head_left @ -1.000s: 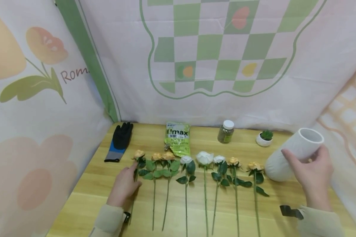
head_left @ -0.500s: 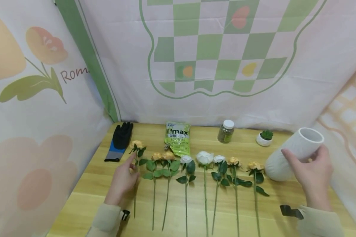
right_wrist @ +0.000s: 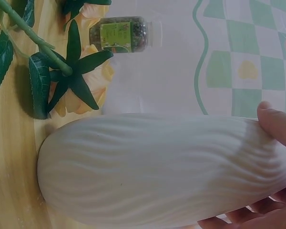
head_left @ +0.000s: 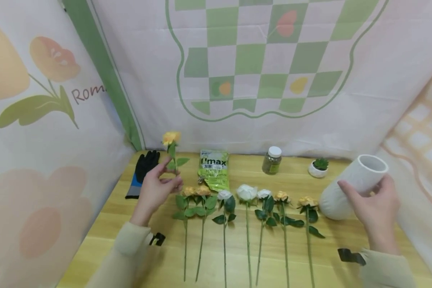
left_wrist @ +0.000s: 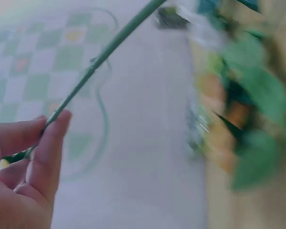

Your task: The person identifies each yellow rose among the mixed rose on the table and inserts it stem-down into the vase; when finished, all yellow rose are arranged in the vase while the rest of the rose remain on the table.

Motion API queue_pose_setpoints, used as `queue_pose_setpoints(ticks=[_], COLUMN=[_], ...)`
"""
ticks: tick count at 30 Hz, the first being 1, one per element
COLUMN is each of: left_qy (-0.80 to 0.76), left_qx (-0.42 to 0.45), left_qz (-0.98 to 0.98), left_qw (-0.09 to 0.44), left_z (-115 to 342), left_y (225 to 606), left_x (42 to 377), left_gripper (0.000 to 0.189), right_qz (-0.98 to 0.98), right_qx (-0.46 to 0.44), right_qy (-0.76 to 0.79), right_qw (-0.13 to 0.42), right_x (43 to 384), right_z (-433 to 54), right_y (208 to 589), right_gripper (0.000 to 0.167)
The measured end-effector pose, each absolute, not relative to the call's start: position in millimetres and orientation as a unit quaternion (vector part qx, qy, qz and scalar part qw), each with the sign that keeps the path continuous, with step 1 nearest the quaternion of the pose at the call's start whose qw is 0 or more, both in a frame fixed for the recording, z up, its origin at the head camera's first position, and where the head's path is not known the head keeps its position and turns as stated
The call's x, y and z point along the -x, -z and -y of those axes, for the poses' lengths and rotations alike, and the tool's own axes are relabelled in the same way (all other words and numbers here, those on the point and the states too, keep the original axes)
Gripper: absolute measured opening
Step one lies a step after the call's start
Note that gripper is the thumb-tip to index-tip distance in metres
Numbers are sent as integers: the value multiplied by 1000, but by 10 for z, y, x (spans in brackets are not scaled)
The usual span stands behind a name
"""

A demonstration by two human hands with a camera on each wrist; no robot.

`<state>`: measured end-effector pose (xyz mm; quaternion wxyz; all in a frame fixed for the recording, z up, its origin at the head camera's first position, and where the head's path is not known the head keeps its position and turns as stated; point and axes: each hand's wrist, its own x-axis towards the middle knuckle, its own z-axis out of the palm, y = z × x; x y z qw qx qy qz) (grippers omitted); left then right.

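Note:
My left hand pinches the stem of a yellow rose, raised upright above the left part of the table. In the left wrist view the green stem runs between thumb and fingers. At the right, my right hand grips a white ribbed vase near its top, thumb on one side and fingers on the other. The right wrist view shows the vase's wavy surface and its base at the tabletop. Between the hands, several roses lie in a row, among them a large white rose and a yellow rose beside the vase.
Along the back of the wooden table are a black and blue glove, a green packet, a white-lidded jar and a small potted succulent. Printed cloth walls stand behind and at the sides.
My left hand has lifted the leftmost yellow rose off the table, raising it up and away from me. The right hand keeps hold of the vase in place. The head view has shifted slightly.

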<state>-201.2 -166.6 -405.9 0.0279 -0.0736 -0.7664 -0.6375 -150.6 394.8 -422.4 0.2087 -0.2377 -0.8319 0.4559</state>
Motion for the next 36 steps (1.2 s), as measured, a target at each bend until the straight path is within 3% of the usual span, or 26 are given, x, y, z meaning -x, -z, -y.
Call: queue_pose_setpoints(ticks=[15,26,36], left_qy=[802,791,724], left_qx=[244,291,274], left_qz=[539,538,631], left_qw=[79,18,47], left_z=[-12,-1269,-2079], left_y=[2729,2121,1920], left_x=[2648,2520,2417], left_gripper=[73,62,60], right_qz=[842,849,857], right_qx=[229,221,207], right_qy=[-445,-429,-416], right_qw=[201,214,224], right_x=[1461,1481,1518], right_z=[-3954,-3962,-3903], right_y=[4222,4226,4249], right_gripper=[102,100,99])
